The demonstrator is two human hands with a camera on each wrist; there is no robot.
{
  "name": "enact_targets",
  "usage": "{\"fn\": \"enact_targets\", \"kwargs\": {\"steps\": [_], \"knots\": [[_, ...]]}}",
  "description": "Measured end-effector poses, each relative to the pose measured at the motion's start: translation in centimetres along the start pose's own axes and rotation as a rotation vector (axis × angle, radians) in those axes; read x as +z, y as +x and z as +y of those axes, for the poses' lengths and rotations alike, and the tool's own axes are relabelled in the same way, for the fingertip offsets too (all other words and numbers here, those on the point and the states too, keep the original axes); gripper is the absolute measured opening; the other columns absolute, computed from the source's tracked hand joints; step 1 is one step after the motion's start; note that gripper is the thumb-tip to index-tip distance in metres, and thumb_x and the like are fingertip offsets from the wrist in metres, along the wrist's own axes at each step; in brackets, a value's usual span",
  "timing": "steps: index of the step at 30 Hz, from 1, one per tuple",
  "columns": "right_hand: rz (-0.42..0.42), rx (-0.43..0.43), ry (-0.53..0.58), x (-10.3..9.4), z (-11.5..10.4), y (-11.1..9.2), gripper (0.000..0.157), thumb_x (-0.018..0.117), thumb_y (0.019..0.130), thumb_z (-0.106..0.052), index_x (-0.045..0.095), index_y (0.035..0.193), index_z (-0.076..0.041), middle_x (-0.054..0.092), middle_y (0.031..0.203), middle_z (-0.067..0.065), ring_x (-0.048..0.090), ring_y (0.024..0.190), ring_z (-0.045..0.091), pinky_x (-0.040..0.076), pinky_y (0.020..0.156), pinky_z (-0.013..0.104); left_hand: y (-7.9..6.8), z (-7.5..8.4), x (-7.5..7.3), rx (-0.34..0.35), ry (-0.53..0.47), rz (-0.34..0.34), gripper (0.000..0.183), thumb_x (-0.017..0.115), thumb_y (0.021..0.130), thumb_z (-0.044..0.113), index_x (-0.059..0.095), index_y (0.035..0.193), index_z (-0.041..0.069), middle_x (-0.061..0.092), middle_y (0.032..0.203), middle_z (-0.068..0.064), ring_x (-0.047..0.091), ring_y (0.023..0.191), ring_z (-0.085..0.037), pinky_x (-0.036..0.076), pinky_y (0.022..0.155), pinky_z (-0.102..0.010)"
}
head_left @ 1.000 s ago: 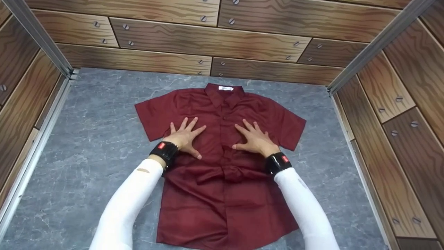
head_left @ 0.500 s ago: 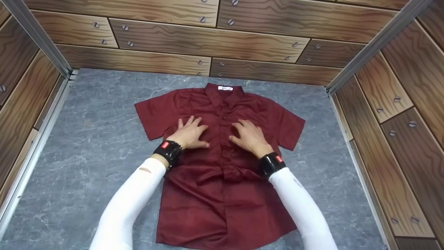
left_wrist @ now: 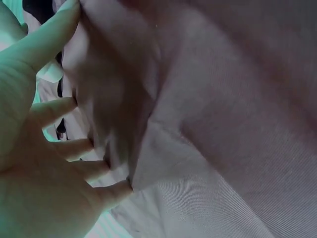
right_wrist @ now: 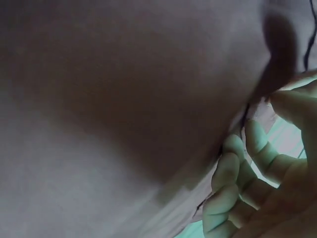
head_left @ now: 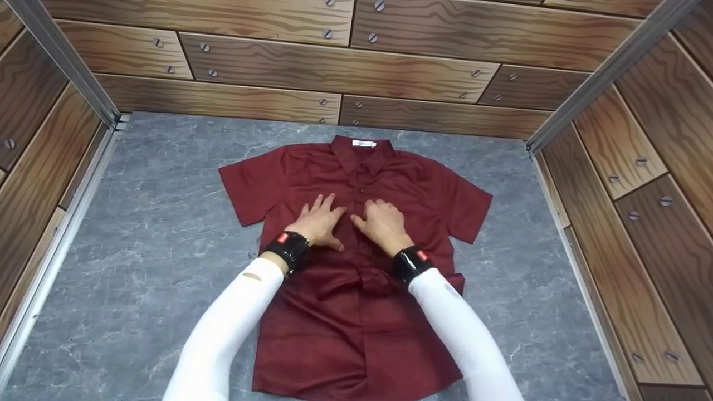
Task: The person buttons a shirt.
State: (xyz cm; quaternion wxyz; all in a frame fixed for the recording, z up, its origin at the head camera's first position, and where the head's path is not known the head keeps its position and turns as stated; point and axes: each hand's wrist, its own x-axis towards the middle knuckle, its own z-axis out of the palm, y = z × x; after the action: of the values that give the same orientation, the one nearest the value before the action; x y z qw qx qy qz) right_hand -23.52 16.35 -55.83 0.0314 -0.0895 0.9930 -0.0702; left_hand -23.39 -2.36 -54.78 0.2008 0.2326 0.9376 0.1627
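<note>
A dark red short-sleeved button-up shirt (head_left: 312, 345) lies front up, collar at the far end and both sleeves spread outward. Folds cross its middle. My left hand (head_left: 317, 224) rests on the chest just left of the button placket (head_left: 361, 192), fingers apart and slightly bent. In the left wrist view its fingertips press into the cloth, which puckers around them. Close on the other side of the placket, my right hand (head_left: 384, 223) touches the chest with more bent fingers. The right wrist view shows these fingers (right_wrist: 225, 173) loosely curled, tips against the fabric, thumb apart from them.
The shirt lies on a grey marbled surface (head_left: 145, 239). Wood-patterned panels (head_left: 267, 61) stand at the back and both sides, with metal rails (head_left: 599, 75) at the corners. A white label (head_left: 364, 143) shows inside the collar.
Both hands have slid inward over the chest toward the placket, and their widely spread fingers have drawn closer and bent. The shirt has stayed in nearly the same place.
</note>
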Motion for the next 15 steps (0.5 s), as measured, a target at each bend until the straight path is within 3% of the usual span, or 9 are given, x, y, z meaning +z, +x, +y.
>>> {"fn": "enact_targets", "kwargs": {"steps": [5,8,11,15], "knots": [[-0.014,0.020,0.092,-0.1,0.4,0.1,0.031,0.068,0.096,-0.039,0.066,0.088,-0.009,0.064,0.089,0.010,0.066,0.085,0.035,0.056,0.075,0.050,0.1,0.0,-0.1,-0.002,-0.010,0.006,0.097,0.089,0.080,0.043,0.041,0.159,0.012,0.017,0.169,-0.023,0.012,0.155,-0.047,0.019,0.119,-0.067],[-0.027,0.014,0.190,-0.3,0.9,0.0,0.019,0.068,0.092,-0.027,0.065,0.084,-0.011,0.063,0.084,0.006,0.063,0.076,0.028,0.053,0.071,0.043,0.4,0.1,0.0,0.003,-0.025,0.046,0.087,0.086,0.084,0.042,0.046,0.156,0.012,0.023,0.167,-0.022,0.017,0.154,-0.047,0.020,0.118,-0.068],[-0.025,0.013,0.269,-0.5,1.6,0.0,0.011,0.067,0.089,-0.019,0.066,0.081,-0.011,0.064,0.079,0.003,0.061,0.071,0.023,0.052,0.069,0.040,0.9,0.6,0.2,0.040,-0.027,0.141,0.065,0.080,0.091,0.035,0.058,0.147,0.012,0.040,0.159,-0.021,0.031,0.150,-0.044,0.026,0.116,-0.067],[-0.021,0.017,0.340,-0.7,2.4,0.1,0.010,0.066,0.087,-0.016,0.068,0.078,-0.011,0.065,0.076,0.002,0.061,0.070,0.022,0.053,0.071,0.041,1.8,1.7,0.5,0.116,0.012,0.288,0.031,0.074,0.095,0.021,0.075,0.125,0.013,0.063,0.130,-0.016,0.056,0.126,-0.038,0.043,0.104,-0.059]]}}
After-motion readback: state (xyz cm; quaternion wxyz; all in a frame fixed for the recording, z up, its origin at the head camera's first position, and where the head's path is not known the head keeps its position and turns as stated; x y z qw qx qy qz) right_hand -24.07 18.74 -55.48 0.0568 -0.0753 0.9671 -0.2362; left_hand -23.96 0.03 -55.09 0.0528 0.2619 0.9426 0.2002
